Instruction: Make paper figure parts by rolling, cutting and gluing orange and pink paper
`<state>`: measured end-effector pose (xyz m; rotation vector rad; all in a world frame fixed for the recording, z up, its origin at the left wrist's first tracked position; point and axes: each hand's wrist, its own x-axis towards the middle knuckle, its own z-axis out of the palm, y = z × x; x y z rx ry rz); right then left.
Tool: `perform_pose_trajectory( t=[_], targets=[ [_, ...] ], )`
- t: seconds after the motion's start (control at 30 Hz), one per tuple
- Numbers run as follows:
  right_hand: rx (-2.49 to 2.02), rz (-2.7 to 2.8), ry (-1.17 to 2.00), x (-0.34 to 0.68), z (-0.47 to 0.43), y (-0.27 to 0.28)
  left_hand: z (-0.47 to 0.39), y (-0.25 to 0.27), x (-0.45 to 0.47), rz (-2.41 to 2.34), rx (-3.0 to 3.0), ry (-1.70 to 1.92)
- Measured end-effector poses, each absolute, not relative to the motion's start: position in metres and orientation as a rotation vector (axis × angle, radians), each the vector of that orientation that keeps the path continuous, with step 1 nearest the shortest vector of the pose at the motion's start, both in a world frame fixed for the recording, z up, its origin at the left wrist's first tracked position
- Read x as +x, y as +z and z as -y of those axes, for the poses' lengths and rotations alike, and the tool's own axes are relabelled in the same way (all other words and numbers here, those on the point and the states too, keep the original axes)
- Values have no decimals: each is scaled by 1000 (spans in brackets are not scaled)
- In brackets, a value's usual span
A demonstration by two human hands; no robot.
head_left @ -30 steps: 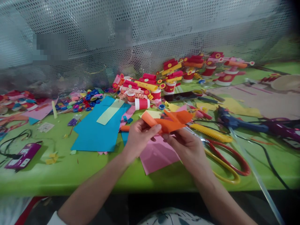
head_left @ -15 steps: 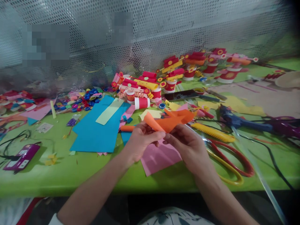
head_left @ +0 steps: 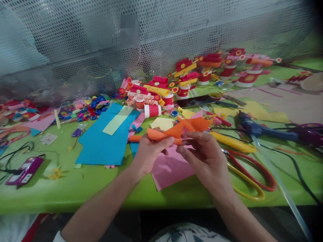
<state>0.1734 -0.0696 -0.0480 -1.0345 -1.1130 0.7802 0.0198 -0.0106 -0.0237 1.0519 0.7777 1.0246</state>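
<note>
In the head view, a sheet of orange paper (head_left: 164, 134), partly curled into a roll, is held above the table between my two hands. My left hand (head_left: 150, 153) pinches its left part, with the thumb lying along the front. At its right end, the thumb and fingers of my right hand (head_left: 205, 156) close loosely around the rolled edge. More orange paper (head_left: 195, 124) shows just behind; whether it is the same piece I cannot tell. Beneath my hands lies a pink sheet (head_left: 171, 168). An orange paper roll (head_left: 135, 138) rests left of my left hand.
Blue sheets (head_left: 103, 141) with a pale green strip (head_left: 117, 121) lie to the left. Scissors (head_left: 264, 174) and a blue glue gun (head_left: 262, 129) are on the right. Red paper cups (head_left: 152, 111) and several finished paper models (head_left: 185, 80) stand along the mesh wall (head_left: 101, 60).
The orange paper has turned from a slanted roll to a nearly level one. My right fingers have spread a little and shifted along its right end. The view has shifted slightly.
</note>
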Motion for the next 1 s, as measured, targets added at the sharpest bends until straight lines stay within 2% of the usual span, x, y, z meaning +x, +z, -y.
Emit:
perform_pose_trajectory(
  t=[0.37,0.77,1.0],
  targets=[
    [-1192,1359,475,180,69,-46,15,-22,21,-728,1104,996],
    [-1178,1263,580,180,71,-44,10,-13,12,-718,1077,1011],
    [-1128,1149,624,179,73,-44,5,-13,6,-734,1014,858]
  ],
)
